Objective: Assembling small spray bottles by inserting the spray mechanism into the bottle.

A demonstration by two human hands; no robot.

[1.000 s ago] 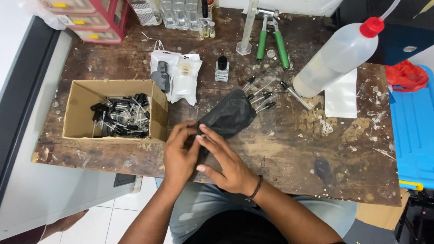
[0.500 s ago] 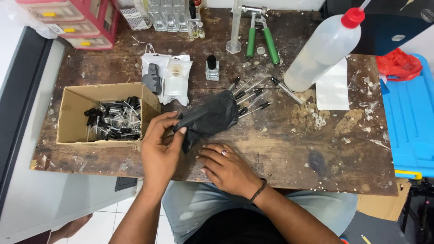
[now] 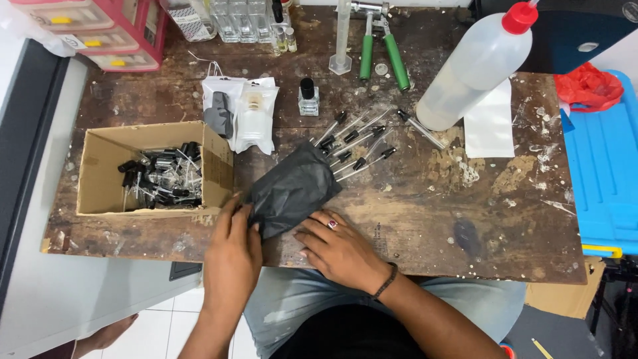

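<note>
Centrally, a black plastic pouch (image 3: pixel 292 189) lies tilted on the worn wooden workbench (image 3: pixel 425 219), near its front edge; the left hand (image 3: pixel 232 249) pinches the pouch's lower left corner, fingers closed on the plastic; the right hand (image 3: pixel 339 249), wearing a ring and a dark wristband, rests flat beside the pouch's lower right edge, fingers spread and fingertips touching or just short of it, gripping nothing. Just beyond the pouch's upper right corner a loose row of spray pump tubes with black caps (image 3: pixel 355 143) fans across the wood; to the left sits an open cardboard box (image 3: pixel 100 193) holding more of the black-capped pumps; behind the pouch lie small white packets (image 3: pixel 249 113), one with a dark piece on it, and a little glass bottle with a black cap (image 3: pixel 307 98). Farther back stand a green-handled crimping tool (image 3: pixel 382 50), a clear measuring cylinder (image 3: pixel 341 40) and a large squeeze bottle with a red nozzle (image 3: pixel 475 66), lying over a white sheet (image 3: pixel 490 123); pink drawers (image 3: pixel 109 33) occupy the far left corner; a blue tray (image 3: pixel 608 179) borders the right.
</note>
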